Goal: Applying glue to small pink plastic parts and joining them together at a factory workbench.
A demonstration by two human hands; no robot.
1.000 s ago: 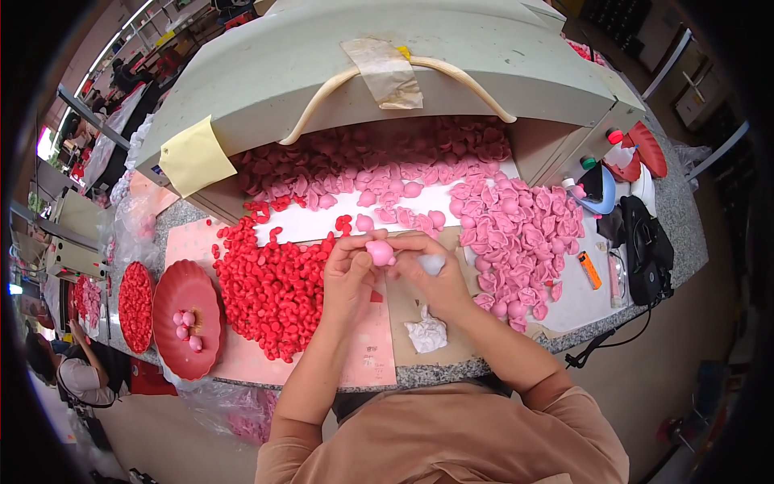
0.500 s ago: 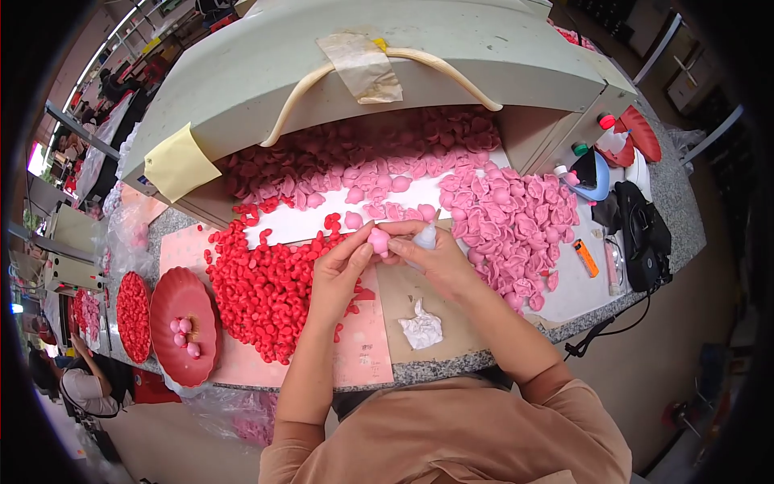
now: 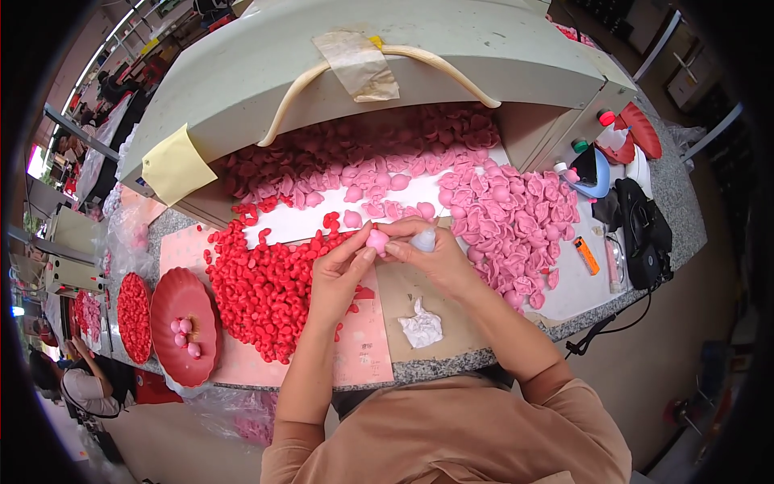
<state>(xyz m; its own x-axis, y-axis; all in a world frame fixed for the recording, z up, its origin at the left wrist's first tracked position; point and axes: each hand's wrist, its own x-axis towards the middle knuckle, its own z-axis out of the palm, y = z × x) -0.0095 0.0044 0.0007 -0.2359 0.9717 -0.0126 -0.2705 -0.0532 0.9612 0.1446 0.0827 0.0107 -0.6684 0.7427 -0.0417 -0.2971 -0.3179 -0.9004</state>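
So on my feed: red scalloped dish (image 3: 184,292) with pink balls (image 3: 193,350), then a red heap (image 3: 262,294). Left hand (image 3: 343,264) has its fingers pinching a pink piece (image 3: 376,241) over the counter (image 3: 451,361); right hand's (image 3: 442,260) fingers meet it, gripping a translucent bottle (image 3: 423,239). Pink petals (image 3: 516,226) further right.

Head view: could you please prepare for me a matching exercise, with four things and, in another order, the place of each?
Things
1. Translucent bottle
2. Crumpled white paper
3. Scalloped red plate
4. Yellow sheet

Places
A. On the brown board
B. At the left front of the grey housing
C. In the right hand
D. Left of the heaped red pieces

Pairs: 1-C, 2-A, 3-D, 4-B
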